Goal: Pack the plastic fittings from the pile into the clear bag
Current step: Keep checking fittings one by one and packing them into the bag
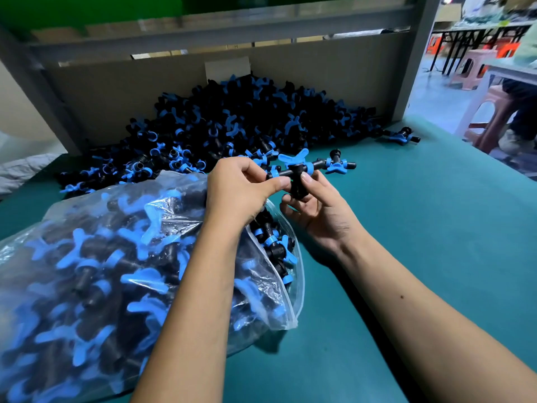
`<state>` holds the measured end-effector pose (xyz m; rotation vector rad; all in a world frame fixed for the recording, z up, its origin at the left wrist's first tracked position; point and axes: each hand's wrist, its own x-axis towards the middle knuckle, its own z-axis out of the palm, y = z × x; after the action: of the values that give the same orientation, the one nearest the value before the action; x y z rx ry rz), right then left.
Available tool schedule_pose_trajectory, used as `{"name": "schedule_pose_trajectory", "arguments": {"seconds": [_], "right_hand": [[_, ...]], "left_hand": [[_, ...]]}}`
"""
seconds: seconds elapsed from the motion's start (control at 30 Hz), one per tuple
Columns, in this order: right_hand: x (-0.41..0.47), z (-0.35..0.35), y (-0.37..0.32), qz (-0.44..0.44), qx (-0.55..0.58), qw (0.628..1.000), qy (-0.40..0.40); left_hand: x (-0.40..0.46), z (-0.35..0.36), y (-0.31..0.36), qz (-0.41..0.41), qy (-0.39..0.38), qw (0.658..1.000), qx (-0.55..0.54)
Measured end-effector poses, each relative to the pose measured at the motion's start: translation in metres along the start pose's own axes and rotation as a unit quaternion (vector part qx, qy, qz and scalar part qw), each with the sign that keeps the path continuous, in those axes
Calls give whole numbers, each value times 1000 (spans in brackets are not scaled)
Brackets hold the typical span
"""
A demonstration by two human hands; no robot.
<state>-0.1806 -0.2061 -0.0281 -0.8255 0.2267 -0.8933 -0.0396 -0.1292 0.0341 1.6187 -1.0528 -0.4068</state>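
- While the teal counter carries everything, its biggest load is the pile of black-and-blue plastic fittings heaped against the cardboard backboard at the far edge, with a few strays lying loose at its right fringe.
- Next in size, the clear bag lies on its side at near left, already bulging with fittings; its zip-edged mouth gapes toward the right, just beneath both hands.
- Above that mouth, the left hand pinches one end of a black tee fitting with blue wing handle, thumb and curled fingers closed on it.
- From below, the right hand cradles the same fitting, thumb pressing the stem and fingers curled under it.
- Judged from this, the step in hand is the transfer of a single fitting from pile to bag: it is picked up but not yet inside.
- The next move likely calls for lowering it through the mouth and letting go, keeping the opening wide enough; given how full the bag looks, the wing handle could snag on the zip edge or the piece could slide back out.
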Motion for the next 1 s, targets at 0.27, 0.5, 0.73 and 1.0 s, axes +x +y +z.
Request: {"name": "schedule_pose_trajectory", "arguments": {"seconds": [0.27, 0.5, 0.73, 1.0], "right_hand": [[-4, 3, 0, 25, -71, 997, -35], [0, 0, -1, 19, -96, 995, -25], [3, -9, -6, -34, -100, 989, 108], [0, -1, 3, 8, -90, 996, -4]], "left_hand": [[-2, -3, 3, 5, -39, 999, -23], [-1, -1, 1, -15, -55, 998, -39], [1, 0, 1, -26, -20, 995, -94], [-4, -2, 1, -11, -71, 997, -23]]}}
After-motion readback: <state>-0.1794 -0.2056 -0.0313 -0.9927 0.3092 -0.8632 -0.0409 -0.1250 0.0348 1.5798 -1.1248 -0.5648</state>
